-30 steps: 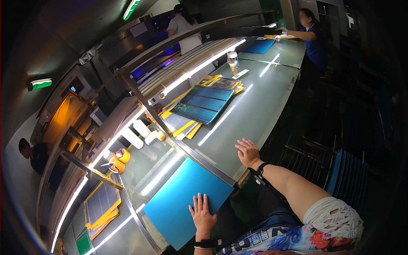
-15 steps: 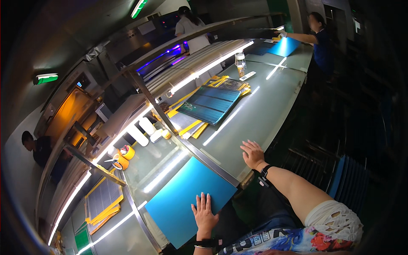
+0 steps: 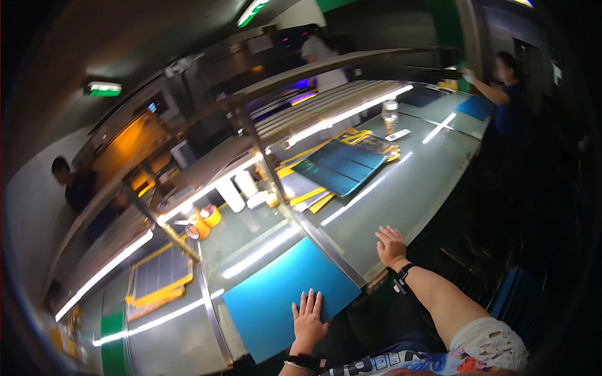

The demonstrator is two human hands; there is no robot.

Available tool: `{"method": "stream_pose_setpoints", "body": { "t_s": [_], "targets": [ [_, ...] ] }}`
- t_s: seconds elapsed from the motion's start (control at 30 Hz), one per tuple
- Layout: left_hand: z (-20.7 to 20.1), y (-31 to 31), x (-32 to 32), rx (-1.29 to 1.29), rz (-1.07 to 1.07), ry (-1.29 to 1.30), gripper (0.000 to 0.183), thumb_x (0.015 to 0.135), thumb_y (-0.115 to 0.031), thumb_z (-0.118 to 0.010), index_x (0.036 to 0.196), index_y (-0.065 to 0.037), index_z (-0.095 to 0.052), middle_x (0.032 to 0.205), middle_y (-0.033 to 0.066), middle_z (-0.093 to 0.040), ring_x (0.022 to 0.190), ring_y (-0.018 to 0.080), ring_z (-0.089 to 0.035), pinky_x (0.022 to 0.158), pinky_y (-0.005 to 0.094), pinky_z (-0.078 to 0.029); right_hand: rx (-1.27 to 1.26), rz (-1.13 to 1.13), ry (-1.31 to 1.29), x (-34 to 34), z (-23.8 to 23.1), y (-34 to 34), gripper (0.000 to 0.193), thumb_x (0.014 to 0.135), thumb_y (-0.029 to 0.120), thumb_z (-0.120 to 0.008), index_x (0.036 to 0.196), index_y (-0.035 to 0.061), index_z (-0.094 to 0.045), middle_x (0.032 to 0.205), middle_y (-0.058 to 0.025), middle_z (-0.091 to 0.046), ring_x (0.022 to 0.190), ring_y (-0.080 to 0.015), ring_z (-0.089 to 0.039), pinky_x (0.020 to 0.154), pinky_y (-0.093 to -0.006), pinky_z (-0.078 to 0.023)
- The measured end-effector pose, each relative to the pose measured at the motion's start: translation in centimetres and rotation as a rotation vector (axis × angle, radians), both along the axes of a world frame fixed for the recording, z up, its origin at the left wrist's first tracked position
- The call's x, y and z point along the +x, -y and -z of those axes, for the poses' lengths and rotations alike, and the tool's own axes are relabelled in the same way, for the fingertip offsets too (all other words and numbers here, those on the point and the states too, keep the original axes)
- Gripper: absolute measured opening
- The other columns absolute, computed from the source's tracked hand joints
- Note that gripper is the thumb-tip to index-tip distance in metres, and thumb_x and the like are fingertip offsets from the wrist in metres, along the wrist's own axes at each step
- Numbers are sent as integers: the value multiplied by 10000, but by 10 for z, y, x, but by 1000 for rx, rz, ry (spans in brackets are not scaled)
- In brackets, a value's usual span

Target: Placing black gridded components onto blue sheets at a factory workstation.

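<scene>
A flat, bright blue sheet (image 3: 269,307) lies on the long table in front of me, its near corner reaching the table's front edge. My left hand (image 3: 308,319) rests flat on the lower right part of this sheet with fingers spread. Off to the right, my right hand (image 3: 391,245) is at the table's front edge, fingers apart and nothing in it. Beyond it lies a dark blue-green panel (image 3: 342,166) with lines across it, on top of a stack of yellow-edged frames (image 3: 302,188).
Orange tape rolls (image 3: 210,216) and white bottles (image 3: 230,195) stand along the back under a light strip. At left lie more yellow-edged frames (image 3: 160,276). A metal post (image 3: 257,147) rises from the table. A co-worker (image 3: 505,94) stands at the far right beside another blue sheet (image 3: 475,107).
The whole view has shifted, so the scene sits lower and further right. My left hand stays on the blue sheet; my right hand stays by the table edge. The far co-worker's sheet is lower.
</scene>
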State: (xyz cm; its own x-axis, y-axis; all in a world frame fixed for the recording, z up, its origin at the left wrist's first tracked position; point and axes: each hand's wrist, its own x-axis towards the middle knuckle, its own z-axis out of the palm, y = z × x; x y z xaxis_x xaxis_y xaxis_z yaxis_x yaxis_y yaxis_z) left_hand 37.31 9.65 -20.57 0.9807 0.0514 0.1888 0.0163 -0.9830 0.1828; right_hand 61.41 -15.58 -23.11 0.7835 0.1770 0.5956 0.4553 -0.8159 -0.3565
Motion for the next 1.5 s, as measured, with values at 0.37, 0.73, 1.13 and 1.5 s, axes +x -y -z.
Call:
{"method": "stream_pose_setpoints", "body": {
  "t_s": [0.37, 0.73, 1.13, 1.5],
  "targets": [
    [-12, 0, 9, -76, 79, -41, 1033, 618, -204, -814, 1468, -102, -236, 1541, 148, -171, 1432, 332, -140, 1130, 513, -176, -166, -29, -60, 32, 16, 23, 342, 857, 70, -529, 1192, 63, -595, 1337, -120, -523, 1282, -317, -431, 1089, -425, -307],
    [51, -2, 14, -61, 59, 353, 677, 652, -272, -785, 1272, -133, -551, 1407, 119, -425, 1360, 330, -308, 1111, 471, -264, -249, -125, -64, 55, 35, 28, 361, 923, 127, -470, 1274, 102, -551, 1383, -95, -488, 1301, -309, -413, 1081, -397, -319],
    [32, -2, 2, -291, 57, 288, 765, 643, -494, -762, 1313, -203, -532, 1479, 154, -306, 1402, 358, -197, 1134, 541, -133, -278, -139, -84, 85, 50, 45, 363, 954, 155, -438, 1306, 123, -523, 1410, -83, -458, 1319, -293, -392, 1088, -391, -307],
    [32, -4, 5, -309, 38, 307, 722, 678, -497, -736, 1309, -210, -536, 1477, 153, -314, 1407, 355, -188, 1140, 531, -120, -261, -192, -74, 98, 67, 58, 365, 968, 166, -417, 1316, 116, -513, 1412, -90, -455, 1314, -292, -396, 1088, -388, -303]
  ]
}}
